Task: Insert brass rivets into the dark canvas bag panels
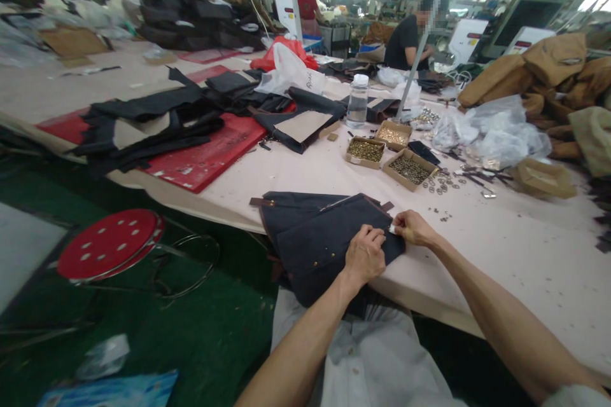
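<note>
A dark navy fabric bag piece (315, 235) with brown straps lies over the near edge of the pale pink table (515, 254). My left hand (365, 254) rests on it with the fingers curled, pinching the fabric at its right edge. My right hand (411, 227) is closed at the same edge, holding a small white thing I cannot make out against the fabric. The two hands almost touch.
Three open cardboard boxes of small metal fittings (365, 151) stand behind the bag, with loose metal rings (442, 186) and a water bottle (357, 102). Black fabric lies on red mats (205, 159) at left. Plastic bags (496, 133) and tan bags (548, 70) are right. A red stool (109, 243) stands left. Other people work at the back.
</note>
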The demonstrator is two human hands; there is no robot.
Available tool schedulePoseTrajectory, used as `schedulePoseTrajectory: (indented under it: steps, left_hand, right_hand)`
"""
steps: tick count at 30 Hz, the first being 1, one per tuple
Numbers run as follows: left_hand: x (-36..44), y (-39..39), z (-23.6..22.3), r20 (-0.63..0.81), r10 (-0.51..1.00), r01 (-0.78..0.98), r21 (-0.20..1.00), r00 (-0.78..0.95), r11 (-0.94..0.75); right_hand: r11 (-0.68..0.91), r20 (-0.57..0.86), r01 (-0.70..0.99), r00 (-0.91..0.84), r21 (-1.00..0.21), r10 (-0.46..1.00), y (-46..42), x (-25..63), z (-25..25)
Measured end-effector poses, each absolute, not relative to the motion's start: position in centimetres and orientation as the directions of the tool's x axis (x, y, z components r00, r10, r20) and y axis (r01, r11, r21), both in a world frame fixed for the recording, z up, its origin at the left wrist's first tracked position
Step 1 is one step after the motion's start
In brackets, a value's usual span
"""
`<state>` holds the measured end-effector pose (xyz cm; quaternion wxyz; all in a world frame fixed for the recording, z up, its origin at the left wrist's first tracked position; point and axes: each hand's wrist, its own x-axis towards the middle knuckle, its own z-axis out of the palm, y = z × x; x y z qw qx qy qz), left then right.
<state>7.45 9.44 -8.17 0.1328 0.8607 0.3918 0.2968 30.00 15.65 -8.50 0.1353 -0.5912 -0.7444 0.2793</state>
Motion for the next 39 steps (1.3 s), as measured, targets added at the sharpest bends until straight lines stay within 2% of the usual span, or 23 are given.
schedulePoseTrajectory:
  steps: [7,11,16,20,23,26,28,33,39]
  left_hand:
    - [7.4,9.6,-8.2,0.408,0.759,0.592,0.475,0.508,-0.651]
    - [7.5,9.7,-8.2,0.406,0.756,0.588,0.476,0.513,-0.654]
    - [7.6,9.9,-8.3,0.394,0.765,0.592,0.485,0.510,-0.644]
    - [7.8,10.2,-8.6,0.383,0.777,0.601,0.493,0.500,-0.630]
    - [7.8,10.5,-8.7,0.377,0.781,0.599,0.502,0.497,-0.624]
    - [7.9,10.6,-8.8,0.371,0.786,0.600,0.509,0.494,-0.617]
    - [7.9,10.6,-8.8,0.369,0.789,0.604,0.508,0.492,-0.614]
    - [8.0,10.5,-8.6,0.367,0.784,0.605,0.500,0.500,-0.620]
    - [7.9,10.3,-8.4,0.379,0.779,0.602,0.494,0.500,-0.627]
  right_hand:
    - [-0.057,-0.348,0.758,-0.229,-0.649,0.909,17.9,30.2,-8.4]
    - [-0.198,-0.486,0.750,-0.183,-0.631,0.854,19.3,30.0,-8.2]
    - [-0.227,-0.539,0.730,-0.224,-0.645,0.812,20.3,30.3,-7.7]
    - [-0.180,-0.478,0.620,-0.356,-0.764,0.803,19.3,31.1,-7.8]
    - [-0.024,-0.294,0.585,-0.371,-0.811,0.881,17.5,31.3,-8.5]
    - [0.197,-0.058,0.653,-0.348,-0.732,0.936,15.8,31.2,-9.4]
    - [0.291,0.037,0.702,-0.354,-0.650,0.935,15.2,31.3,-9.9]
    - [0.366,0.066,0.747,-0.399,-0.555,0.915,15.2,31.6,-10.6]
    - [0.309,0.014,0.788,-0.357,-0.533,0.934,14.8,31.1,-9.9]
